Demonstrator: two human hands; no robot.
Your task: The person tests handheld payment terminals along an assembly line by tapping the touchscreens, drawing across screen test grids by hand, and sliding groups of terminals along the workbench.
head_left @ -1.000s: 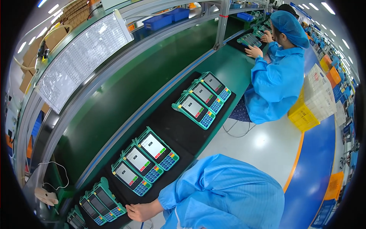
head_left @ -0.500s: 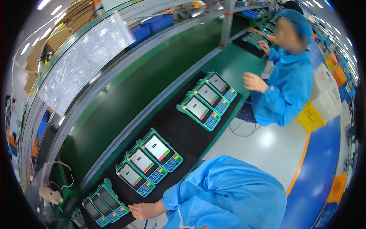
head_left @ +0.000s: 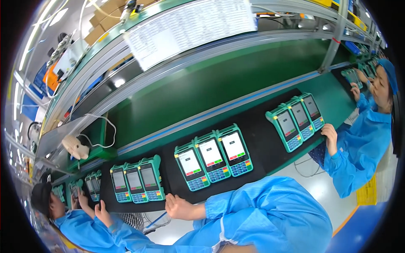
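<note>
My right hand (head_left: 182,207) hovers by the mat's front edge, fingers loosely bent and apart, with nothing visible in them. Just left of it stand three green-cased payment terminals (head_left: 138,184) in a row, keypads toward me, screens dimly lit. Farther left, a raised hand that appears to be my left hand (head_left: 103,214), its sleeve running back toward me, has fingers apart and holds nothing visible. In front of me lie three more payment terminals (head_left: 213,157) with bright white screens. A third trio of terminals (head_left: 296,120), screens greyer, is to the right.
A black mat (head_left: 257,145) covers the green bench. At the right, a co-worker's hand (head_left: 331,138) is beside the third trio. Another co-worker (head_left: 78,230) at the left handles a terminal (head_left: 76,188). A pale animal-shaped object (head_left: 76,146) and a printed sheet (head_left: 192,33) are beyond.
My view has swung left, bringing the left co-worker and my left hand into sight. The nearest-left trio's dark screens are now lit; the right trio's screens look dimmer.
</note>
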